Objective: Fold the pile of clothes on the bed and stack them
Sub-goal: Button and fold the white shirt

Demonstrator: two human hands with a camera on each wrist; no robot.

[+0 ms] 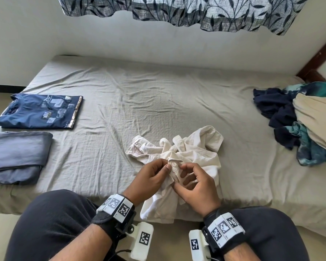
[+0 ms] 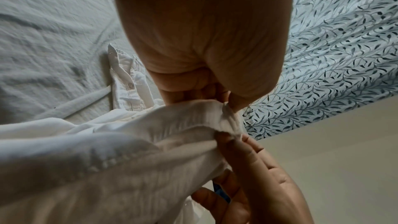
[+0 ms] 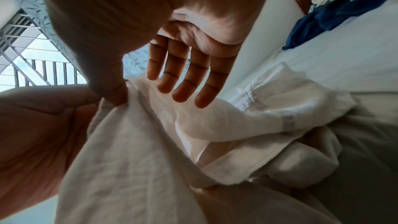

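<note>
A crumpled white button-up shirt [image 1: 196, 147] lies at the front middle of the bed [image 1: 139, 100], its lower part hanging over the edge. Both hands hold its button strip by one button. My left hand [image 1: 167, 166] pinches the edge between thumb and forefinger; the left wrist view shows that pinch on the shirt [image 2: 107, 159] by my left hand [image 2: 228, 103]. My right hand [image 1: 183, 172] grips the cloth just right of the button. In the right wrist view my right hand [image 3: 137, 91] presses its thumb on the shirt [image 3: 140, 159] while the fingers stay loosely extended.
A folded navy T-shirt [image 1: 40, 112] and a folded grey-blue garment [image 1: 17, 155] lie side by side at the left of the bed. An unfolded heap of navy, teal and beige clothes [image 1: 299, 119] sits at the right edge. My knees are against the bed front.
</note>
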